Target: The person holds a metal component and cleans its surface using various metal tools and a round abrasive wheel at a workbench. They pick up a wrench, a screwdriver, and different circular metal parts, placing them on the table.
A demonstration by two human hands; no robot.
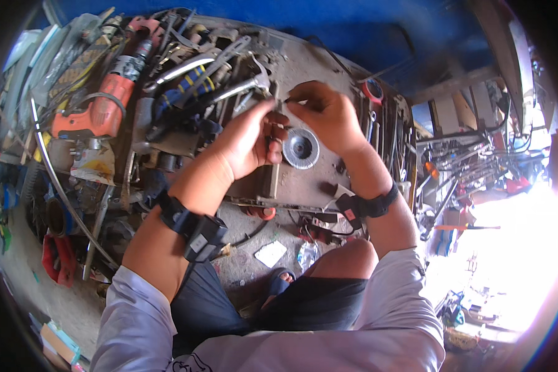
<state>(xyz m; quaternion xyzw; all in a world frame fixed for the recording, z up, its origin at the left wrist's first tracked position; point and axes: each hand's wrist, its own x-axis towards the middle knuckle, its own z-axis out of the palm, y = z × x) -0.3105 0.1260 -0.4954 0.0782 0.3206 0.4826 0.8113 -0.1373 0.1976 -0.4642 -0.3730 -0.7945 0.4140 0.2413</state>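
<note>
A grey metal wheel with a ridged rim and a dark centre hole (291, 156) lies flat on the dusty workbench (304, 192), just below my hands. Above and to its left, my left hand (254, 137) is raised with its fingers curled in and the thumb pointing up; whatever they hold, if anything, is hidden. Close by on the right, my right hand (330, 116) is closed in a pinch, thumb against fingertips. Something small and dark shows at that pinch, too small to name. The hands are near each other but apart.
An orange power drill (108, 102), a hammer (254, 82) and piled hand tools crowd the bench's left side. Several wrenches (378, 133) and a red-rimmed round thing (372, 91) line its right edge. A blue surface (260, 15) stands behind. Beneath are a sandalled foot (281, 280) and cables.
</note>
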